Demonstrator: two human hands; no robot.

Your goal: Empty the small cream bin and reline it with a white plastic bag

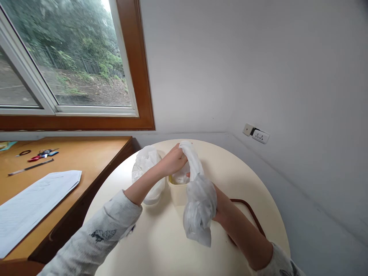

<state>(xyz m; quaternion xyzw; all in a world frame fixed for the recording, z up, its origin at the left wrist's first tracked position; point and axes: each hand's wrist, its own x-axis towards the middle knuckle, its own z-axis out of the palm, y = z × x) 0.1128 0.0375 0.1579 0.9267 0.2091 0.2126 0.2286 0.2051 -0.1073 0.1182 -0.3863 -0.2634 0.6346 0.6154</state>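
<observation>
"What's nearest?"

"Two pale gray sleeves (106, 230), the right one cut off by the frame's bottom edge. Beyond them, a white plastic bag (199, 205) hangs bunched over a round table (155, 245), its upper band looping above a cream box (176, 194)."

"And the hands?"

"The left hand (174, 160) curls its fingers around the bag's upper band. The right hand (219, 207) is mostly hidden behind the bag; one fingertip shows at the box, and how its other fingers stand, I cannot tell."

"Beside them?"

"A brown frame (255, 218) lies partly hidden by the right forearm. Left of the box sits a container (151, 199) draped in white plastic (146, 159), its shape obscured."

"Farther out?"

"A wooden desk (94, 153) bears papers (43, 207), their writing illegible, a pen (30, 167) and a blurry red-and-blue cluster (44, 154). Behind stand a wall socket (260, 136) and a window (77, 69), cropped at left, facing trees."
</observation>
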